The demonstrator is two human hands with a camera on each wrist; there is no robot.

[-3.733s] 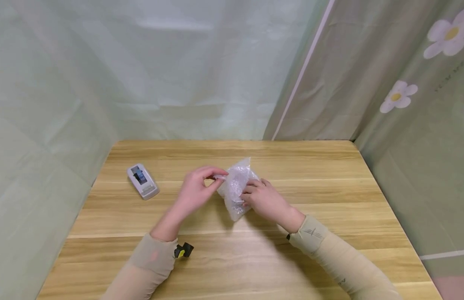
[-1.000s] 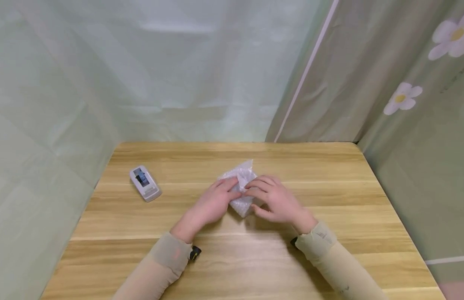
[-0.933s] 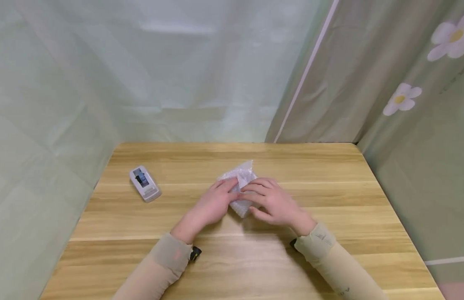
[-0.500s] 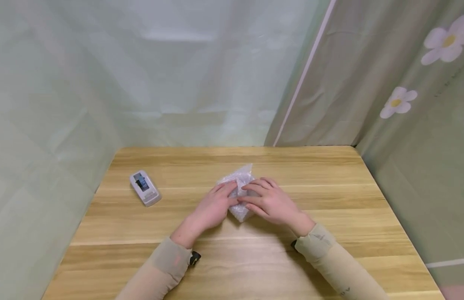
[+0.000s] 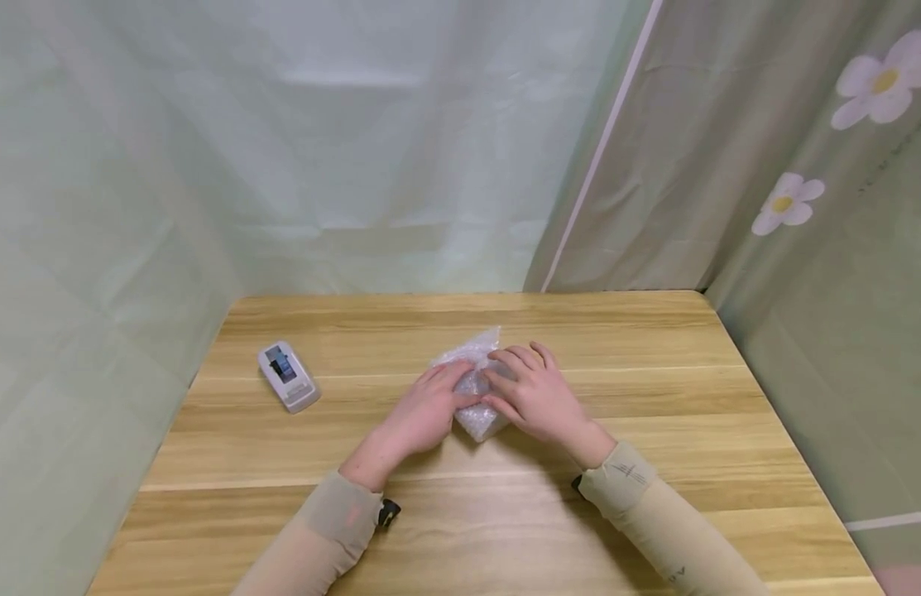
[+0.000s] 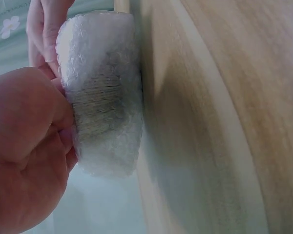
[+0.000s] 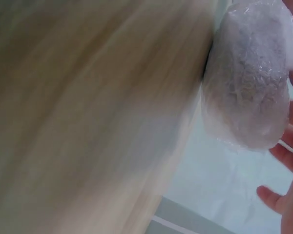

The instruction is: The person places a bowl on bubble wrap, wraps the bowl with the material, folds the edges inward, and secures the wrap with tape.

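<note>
A bundle in clear bubble wrap [image 5: 481,420] lies on the wooden table, one pointed corner of the wrap sticking up at the back. Through the plastic, the left wrist view shows something tan and ridged, like wound cord, inside the bubble wrap [image 6: 100,97]. My left hand [image 5: 423,411] rests on the bundle's left side, fingers extended over the top and thumb across the near part. From the right, my right hand [image 5: 538,397] touches the top of the wrap with spread, slightly bent fingers, the outer ones raised off it. Its fingertips meet the left thumb there.
A pale grey oblong plastic device [image 5: 289,377] with a dark slot and a blue part, resembling a tape dispenser, lies on the left of the wooden table [image 5: 497,530]. Pale green curtains [image 5: 386,165] hang behind and at both sides.
Earlier my left hand pinched a loose edge of the wrap; now it lies flat on the folded bundle. My right hand has shifted over the top, its fingers lifting and spreading lately.
</note>
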